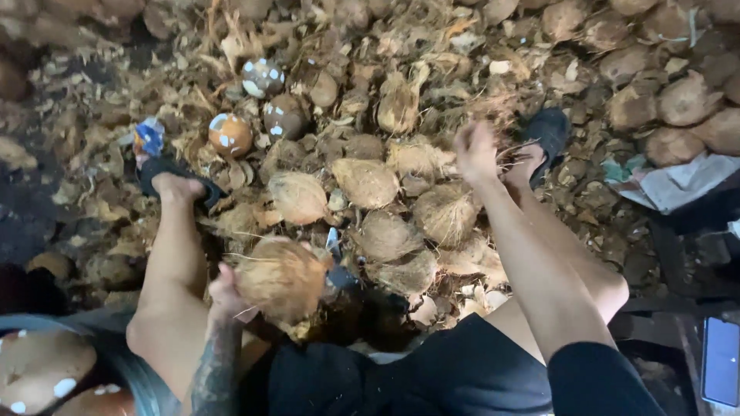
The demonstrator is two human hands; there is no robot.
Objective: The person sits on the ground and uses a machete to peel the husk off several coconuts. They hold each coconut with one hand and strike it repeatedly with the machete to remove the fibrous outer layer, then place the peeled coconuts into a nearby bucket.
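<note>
The left hand, low and left of centre in the frame, is closed around a husked coconut, its fingers wrapped against the nut's left side and holding it up just above the person's lap. The coconut is round, tan and covered in loose, hairy fibre, and its right side sits against an upright metal blade that pokes up just beside it.

The right hand is stretched out toward the upper middle of the frame, over the pile of fibrous coconuts on the floor. It is blurred, so one cannot tell how far its fingers are spread or whether it touches the nuts beneath it; it seems to hold nothing.

Peeled brown coconuts with white patches lie in the upper left, more rounded ones crowd the upper right, and husk scraps cover the floor. Both feet wear dark sandals.
</note>
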